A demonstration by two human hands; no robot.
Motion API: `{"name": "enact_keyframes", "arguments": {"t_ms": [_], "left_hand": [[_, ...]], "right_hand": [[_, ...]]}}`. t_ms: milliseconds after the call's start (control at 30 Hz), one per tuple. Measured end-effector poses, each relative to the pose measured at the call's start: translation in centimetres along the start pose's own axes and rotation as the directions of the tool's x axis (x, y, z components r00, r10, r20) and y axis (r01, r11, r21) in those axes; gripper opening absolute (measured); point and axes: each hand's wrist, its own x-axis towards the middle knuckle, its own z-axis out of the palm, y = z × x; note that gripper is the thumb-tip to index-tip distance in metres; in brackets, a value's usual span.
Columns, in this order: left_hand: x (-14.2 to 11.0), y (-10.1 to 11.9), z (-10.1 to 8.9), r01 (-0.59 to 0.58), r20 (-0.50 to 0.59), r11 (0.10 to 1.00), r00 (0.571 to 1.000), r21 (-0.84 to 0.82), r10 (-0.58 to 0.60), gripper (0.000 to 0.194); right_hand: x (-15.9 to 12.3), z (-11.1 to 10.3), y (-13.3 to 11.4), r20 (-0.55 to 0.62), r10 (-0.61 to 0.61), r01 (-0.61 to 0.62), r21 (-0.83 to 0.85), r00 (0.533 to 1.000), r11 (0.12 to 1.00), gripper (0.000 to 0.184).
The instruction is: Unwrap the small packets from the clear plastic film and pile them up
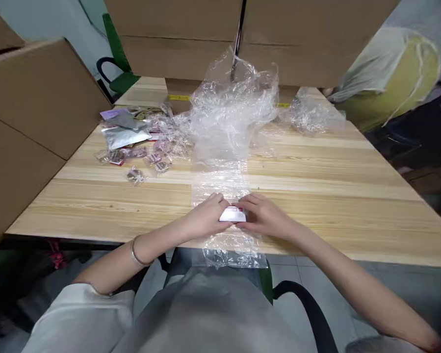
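Observation:
A small white box with red print (233, 214) rests on a strip of clear bubble wrap (225, 186) near the front edge of the wooden table (334, 196). My left hand (205, 218) grips the box's left end with curled fingers. My right hand (266, 215) clasps its right end the same way. The wrap runs from a crumpled heap (233, 108) at mid-table down under my hands and hangs over the table edge.
Several small packets in pink and silver (139, 142) lie scattered at the table's left rear. Cardboard boxes (36, 108) stand at the left and along the back. Another wad of clear plastic (308, 115) sits at the right rear. A black chair arm (308, 304) shows below.

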Motion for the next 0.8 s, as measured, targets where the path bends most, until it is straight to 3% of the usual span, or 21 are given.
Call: {"name": "enact_keyframes", "arguments": {"t_ms": [133,233,333,467,633,733,800], "left_hand": [[-0.5,0.2,-0.3,0.056,-0.008,0.998,0.998,-0.019,-0.056,0.03],[-0.7,0.3,-0.5,0.066,0.007,0.998,0.998,0.003,-0.066,0.031],[-1.6,-0.1,-1.5,-0.005,0.002,0.998,1.0,0.07,0.005,0.04],[-4.8,-2.3,-3.7,-0.1,0.022,0.99,0.995,0.101,0.099,0.044],[-8.3,-5.4,-4.5,-0.105,0.138,0.985,0.987,0.138,0.086,0.05],[-9.0,-5.8,-3.6,-0.157,0.186,0.975,0.974,0.159,0.126,0.069],[-9.2,-5.6,-2.8,-0.17,0.171,0.967,0.976,0.188,0.138,0.083]], "right_hand": [[0.4,1.0,-0.6,-0.051,0.008,-0.008,0.007,0.999,1.0,0.048],[-0.3,0.4,-0.7,-0.02,0.051,-0.05,0.041,0.998,0.998,0.056],[-2.6,-1.3,0.0,0.074,0.085,-0.089,0.055,0.994,0.994,0.068],[-6.8,-2.7,1.5,0.187,0.151,-0.157,0.015,0.971,0.988,0.085],[-8.7,-1.2,1.5,0.22,0.144,-0.145,-0.011,0.965,0.989,0.088],[-8.1,0.4,0.7,0.15,0.081,-0.077,-0.033,0.985,0.997,0.093],[-7.5,1.1,0.2,0.099,0.023,-0.021,-0.019,0.995,1.0,0.083]]}}
